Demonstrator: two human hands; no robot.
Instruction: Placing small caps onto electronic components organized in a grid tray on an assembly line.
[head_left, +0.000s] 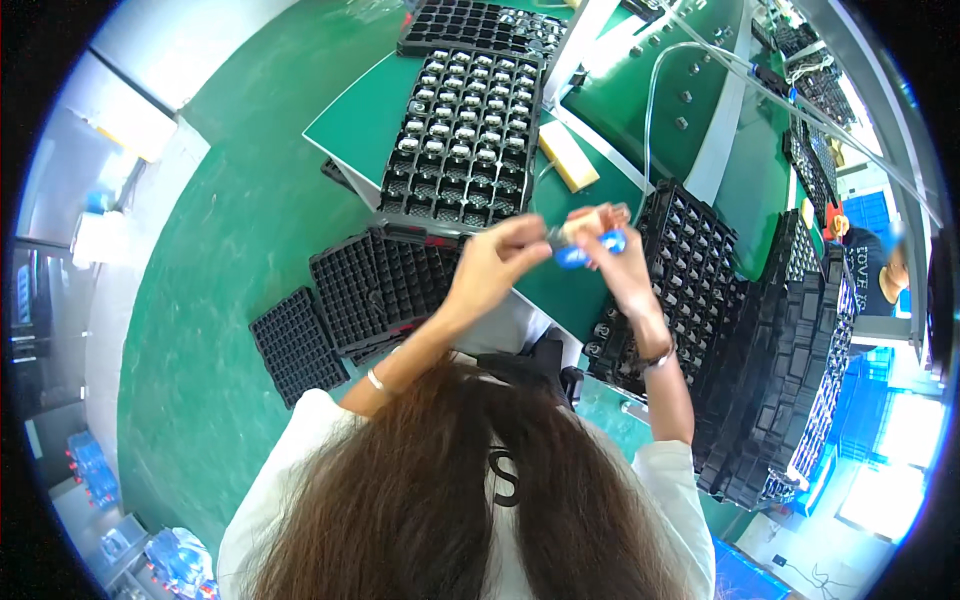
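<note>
My left hand (497, 262) is closed in a pinch at its fingertips, beside a small greyish piece too blurred to name. Close to its right, my right hand (622, 262) grips a small bright blue object (573, 257). A pale, pinkish item (590, 220) shows at the top of that hand, smeared by motion. Both hands are raised over the green tabletop, fingertips nearly meeting. Beyond my left hand lies a black compartment tray (457, 188) with silvery parts in many of its pockets. Another filled black tray (690, 255) sits right of my right hand.
A cream-coloured block (568, 157) lies on the table near an upright post. Stacked black trays (385, 280) are low at the left, one more tray (298, 345) beside them. Large black trays (780, 400) stand at right. Another person (872, 265) is at far right.
</note>
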